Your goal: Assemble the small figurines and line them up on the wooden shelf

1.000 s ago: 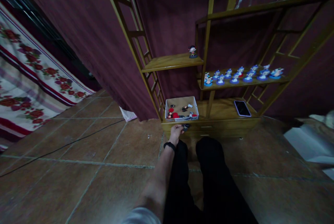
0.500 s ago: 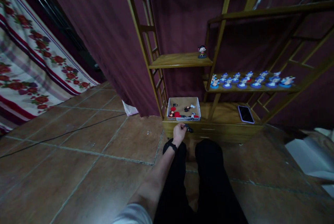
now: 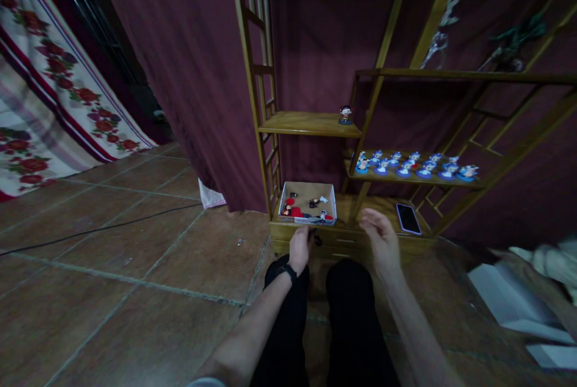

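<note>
Dark figurine [image 3: 317, 238] is pinched by left hand [image 3: 300, 247] at shelf [image 3: 342, 229] front edge. Judged light, rigid, best gripped mid-body. Right hand [image 3: 381, 234] is held with fingers spread

Dim, reddish indoor light, wide-angle bending at the edges, soft blur and deep shadows throughout.

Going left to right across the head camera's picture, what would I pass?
Floral cloth → white scrap by the curtain → box of small toys → lone figurine → phone → white sheets on the floor.
</note>
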A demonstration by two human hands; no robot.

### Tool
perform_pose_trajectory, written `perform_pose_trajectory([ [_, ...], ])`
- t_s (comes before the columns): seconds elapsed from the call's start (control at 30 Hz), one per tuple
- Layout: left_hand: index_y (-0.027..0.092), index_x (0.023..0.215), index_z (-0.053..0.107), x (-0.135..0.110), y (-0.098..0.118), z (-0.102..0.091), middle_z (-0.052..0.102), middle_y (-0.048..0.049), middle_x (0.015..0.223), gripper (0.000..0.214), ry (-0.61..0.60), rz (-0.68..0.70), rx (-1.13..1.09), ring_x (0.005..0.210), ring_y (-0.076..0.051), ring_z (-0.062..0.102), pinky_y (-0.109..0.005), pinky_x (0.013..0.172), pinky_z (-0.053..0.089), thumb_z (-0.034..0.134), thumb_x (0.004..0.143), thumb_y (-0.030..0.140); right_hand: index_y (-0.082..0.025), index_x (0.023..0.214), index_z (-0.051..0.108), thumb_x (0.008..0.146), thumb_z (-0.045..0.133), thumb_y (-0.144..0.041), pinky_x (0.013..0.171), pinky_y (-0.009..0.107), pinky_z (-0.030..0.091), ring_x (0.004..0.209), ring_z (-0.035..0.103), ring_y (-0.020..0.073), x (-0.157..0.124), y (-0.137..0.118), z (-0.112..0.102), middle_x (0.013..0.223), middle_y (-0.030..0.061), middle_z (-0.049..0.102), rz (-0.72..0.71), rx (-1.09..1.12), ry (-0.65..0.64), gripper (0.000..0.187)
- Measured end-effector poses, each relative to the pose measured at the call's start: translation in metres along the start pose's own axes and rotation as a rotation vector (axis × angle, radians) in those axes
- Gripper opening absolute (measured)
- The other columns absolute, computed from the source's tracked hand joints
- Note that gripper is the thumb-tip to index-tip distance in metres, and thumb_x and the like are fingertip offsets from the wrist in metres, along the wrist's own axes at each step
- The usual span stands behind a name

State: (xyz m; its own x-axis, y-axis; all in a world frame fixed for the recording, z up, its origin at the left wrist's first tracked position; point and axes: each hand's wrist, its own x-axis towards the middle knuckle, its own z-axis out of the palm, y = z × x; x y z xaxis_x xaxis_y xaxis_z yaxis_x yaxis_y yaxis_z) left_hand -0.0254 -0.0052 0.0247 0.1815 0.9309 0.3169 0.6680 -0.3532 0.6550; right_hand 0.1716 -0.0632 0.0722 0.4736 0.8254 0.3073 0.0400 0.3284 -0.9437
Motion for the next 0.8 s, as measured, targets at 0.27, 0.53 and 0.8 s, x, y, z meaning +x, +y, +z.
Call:
perform_pose_trajectory([
  [0.27,0.015,0.101,0.052,0.009,0.011,-0.008,0.058,-0.0106,0.1,0.023,-0.089,0.381,0.392,0.097,-0.02,0.052,-0.033,0.083,0.041,0.04,0.082,0.01,-0.026,0.092,0.063,0.064,0.064,-0.038,0.079,0.034,0.045,0.096,0.055,0.0208,-0.015,0.078,0.039,0.103,0.0022,0.062,0.406,0.058,-0.079,0.031],
  [0.53,0.013,0.101,0.05,0.016,0.023,-0.007,0.058,-0.0117,0.096,0.021,-0.156,0.623,0.528,0.097,-0.022,0.051,-0.035,0.082,0.039,0.038,0.084,0.011,-0.027,0.097,0.061,0.066,0.062,-0.047,0.067,0.035,0.048,0.078,0.063,0.0207,0.0,0.083,0.056,0.093,0.0022,0.068,0.67,0.26,-0.267,0.036],
  [0.8,0.013,0.106,0.049,0.017,0.023,-0.006,0.057,-0.0128,0.104,0.026,-0.189,0.651,0.545,0.103,-0.022,0.049,-0.037,0.086,0.036,0.034,0.085,0.01,-0.031,0.106,0.058,0.069,0.059,-0.04,0.066,0.03,0.048,0.081,0.062,0.018,0.002,0.076,0.056,0.102,-0.0015,0.066,0.656,0.35,-0.37,0.038],
])
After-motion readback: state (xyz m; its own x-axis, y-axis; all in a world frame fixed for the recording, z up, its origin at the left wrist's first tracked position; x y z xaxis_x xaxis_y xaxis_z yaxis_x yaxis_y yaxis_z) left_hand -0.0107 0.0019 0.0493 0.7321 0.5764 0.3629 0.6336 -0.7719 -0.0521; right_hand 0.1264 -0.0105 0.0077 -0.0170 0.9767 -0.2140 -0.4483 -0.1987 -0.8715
